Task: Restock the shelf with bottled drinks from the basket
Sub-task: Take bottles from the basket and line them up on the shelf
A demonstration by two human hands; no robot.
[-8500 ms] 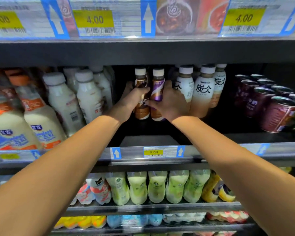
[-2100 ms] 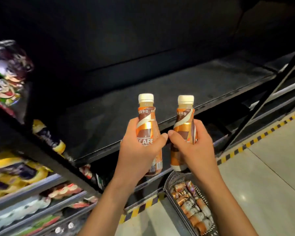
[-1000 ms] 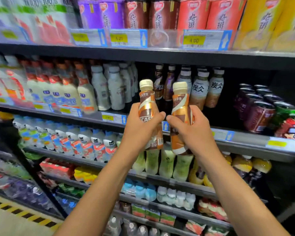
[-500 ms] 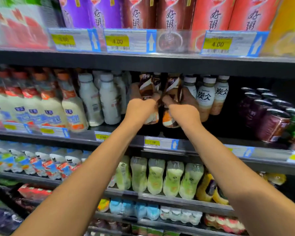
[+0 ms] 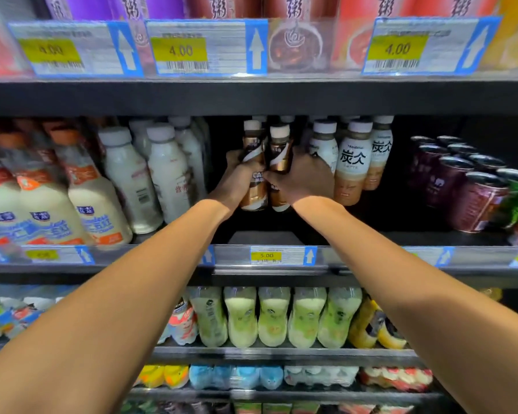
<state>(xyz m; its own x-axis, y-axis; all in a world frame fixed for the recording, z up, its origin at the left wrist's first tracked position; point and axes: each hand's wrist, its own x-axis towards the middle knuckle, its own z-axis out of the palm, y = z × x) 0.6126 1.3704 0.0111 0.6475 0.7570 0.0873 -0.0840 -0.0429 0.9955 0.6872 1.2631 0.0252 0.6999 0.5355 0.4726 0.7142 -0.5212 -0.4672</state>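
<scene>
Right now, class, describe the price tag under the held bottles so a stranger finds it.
Find the middle shelf, where the left hand and right hand grip brown bottles. On its front rail below them sits the price tag. It reads 5.00; tags above read 4.00.

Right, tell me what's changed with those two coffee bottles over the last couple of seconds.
The left hand and right hand carried their coffee bottles from above the basket up into the shelf gap, now upright between the white milk bottles and the latte bottles. Each hand still grips its bottle; nothing was let go. Neighbouring rows stayed put.
</scene>
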